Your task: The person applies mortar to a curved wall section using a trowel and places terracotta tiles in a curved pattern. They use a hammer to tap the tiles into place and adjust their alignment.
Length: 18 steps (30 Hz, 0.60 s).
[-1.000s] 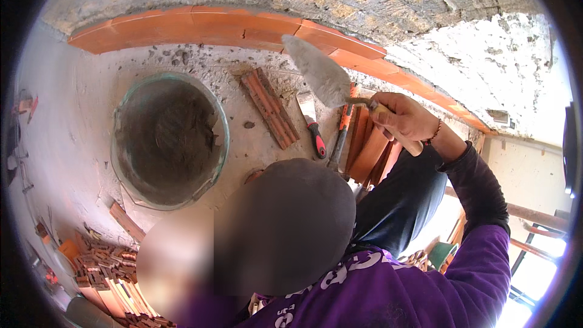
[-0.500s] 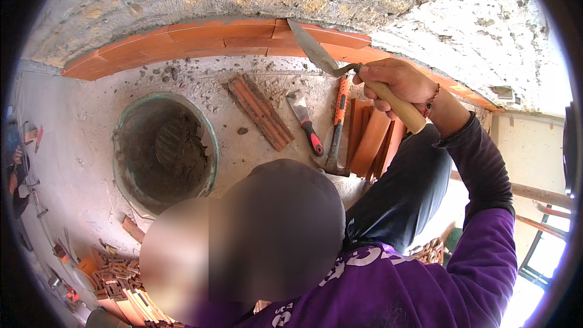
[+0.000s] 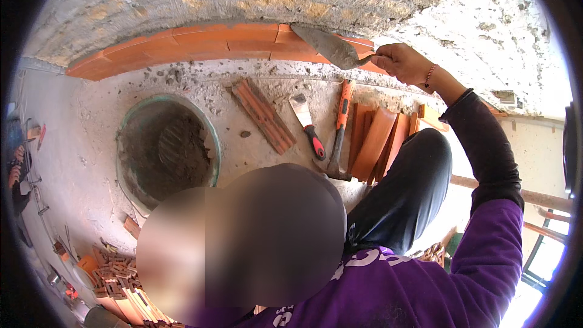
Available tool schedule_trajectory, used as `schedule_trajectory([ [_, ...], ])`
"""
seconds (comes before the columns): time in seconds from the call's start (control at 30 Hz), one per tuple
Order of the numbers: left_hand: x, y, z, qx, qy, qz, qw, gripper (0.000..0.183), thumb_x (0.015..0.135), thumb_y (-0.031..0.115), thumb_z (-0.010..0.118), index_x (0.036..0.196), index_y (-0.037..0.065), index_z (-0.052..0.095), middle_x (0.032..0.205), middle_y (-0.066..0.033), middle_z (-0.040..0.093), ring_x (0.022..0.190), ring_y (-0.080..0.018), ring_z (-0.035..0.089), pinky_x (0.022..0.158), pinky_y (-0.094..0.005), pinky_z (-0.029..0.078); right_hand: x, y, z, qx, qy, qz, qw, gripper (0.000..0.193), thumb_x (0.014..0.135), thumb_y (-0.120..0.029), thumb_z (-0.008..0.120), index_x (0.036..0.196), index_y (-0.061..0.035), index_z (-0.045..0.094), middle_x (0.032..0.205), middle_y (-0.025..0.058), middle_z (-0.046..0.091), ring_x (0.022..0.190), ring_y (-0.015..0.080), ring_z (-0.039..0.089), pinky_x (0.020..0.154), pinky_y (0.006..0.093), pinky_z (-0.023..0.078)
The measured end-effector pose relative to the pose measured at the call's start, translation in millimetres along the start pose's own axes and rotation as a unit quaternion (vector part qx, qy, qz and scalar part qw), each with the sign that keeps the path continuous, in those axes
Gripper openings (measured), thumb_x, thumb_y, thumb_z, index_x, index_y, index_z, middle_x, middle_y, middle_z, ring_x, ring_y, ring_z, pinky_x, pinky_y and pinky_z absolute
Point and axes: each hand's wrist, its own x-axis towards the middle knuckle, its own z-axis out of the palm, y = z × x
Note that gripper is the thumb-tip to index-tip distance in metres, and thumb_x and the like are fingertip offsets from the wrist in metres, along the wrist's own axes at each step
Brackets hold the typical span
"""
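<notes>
Mortar bucket (image 3: 135, 146) left; grooved brick (image 3: 262, 115), putty knife (image 3: 309, 126), hammer (image 3: 342, 115) mid; clay slabs (image 3: 375, 141) right. Right grip (image 3: 408, 65) clenched on trowel (image 3: 331, 47), blade over far brick row (image 3: 203, 44).

The floor (image 3: 232, 149) carries a bucket (image 3: 130, 158); to the bucket's right lie a brick (image 3: 263, 116), a scraper (image 3: 309, 127), a hammer (image 3: 341, 126) and, farthest from it, tiles (image 3: 372, 140).

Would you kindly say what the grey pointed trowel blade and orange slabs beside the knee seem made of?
Grey pointed trowel blade: probably metal, dull and smeared, given its thin form. Orange slabs: likely fired clay, matt, from their earthy colour.
</notes>
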Motion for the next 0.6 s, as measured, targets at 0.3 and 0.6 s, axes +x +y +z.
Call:
schedule_trajectory([
  [0.3,-2.7,-2.0,-0.4,0.005,-0.002,-0.010,1.000,0.026,0.087,0.029,0.059,0.101,0.007,0.064,0.097,-0.0128,0.065,0.094,-0.0322,0.062,0.079,-0.0439,0.049,6.7,26.1,23.6,-0.107,0.127,-0.143,0.976,0.035,0.096,-0.032,0.059,0.088,0.0023,0.064,0.065,0.0203,0.059,0.061,0.0388,0.058,0.062,0.0453,0.046],
  [0.6,-2.8,-4.1,-0.3,0.008,-0.006,-0.020,1.000,0.025,0.087,0.028,0.060,0.101,0.007,0.064,0.097,-0.0124,0.065,0.093,-0.0319,0.062,0.079,-0.0435,0.049,-6.2,49.1,6.3,-0.123,0.102,-0.167,0.973,0.033,0.093,-0.031,0.065,0.087,0.0014,0.065,0.067,0.0196,0.062,0.062,0.0374,0.059,0.061,0.0445,0.047],
])
